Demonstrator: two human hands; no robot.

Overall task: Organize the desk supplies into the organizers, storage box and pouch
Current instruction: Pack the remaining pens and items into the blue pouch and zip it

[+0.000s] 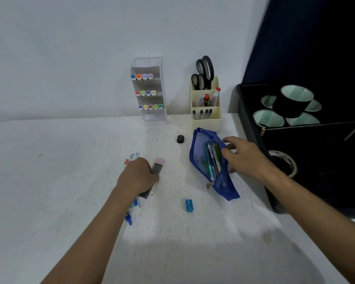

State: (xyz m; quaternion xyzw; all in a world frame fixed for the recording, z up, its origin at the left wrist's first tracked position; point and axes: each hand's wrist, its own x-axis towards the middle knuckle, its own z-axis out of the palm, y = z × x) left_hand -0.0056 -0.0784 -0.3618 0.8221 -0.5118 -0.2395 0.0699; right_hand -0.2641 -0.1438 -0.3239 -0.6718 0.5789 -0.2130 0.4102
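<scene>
- The left hand (138, 174) is curling its fingers round a dark grey rectangular case (154, 177) near the middle of the white surface (70, 181); a pink eraser (159, 160) is lying just beyond the case.
- The right hand (244, 158) is holding the far rim of the blue mesh pouch (201, 160), thumb and fingers spreading its unzipped mouth; pens (213, 158) are lying inside.
- A blue sharpener (189, 205) is sitting on the surface in front of the pouch, and a small black eraser (180, 138) is lying behind it.
- A small blue item (128, 219), too blurred to name, is showing under the left forearm.
- At the back edge, a clear tiered organizer (150, 111) is holding rows of coloured markers (141, 76); beside it, a cream organizer (206, 119) is holding scissors (204, 72) and pens.
- At the right edge, a dark storage box (254, 140) is standing open, with tape rolls (293, 101) inside.
</scene>
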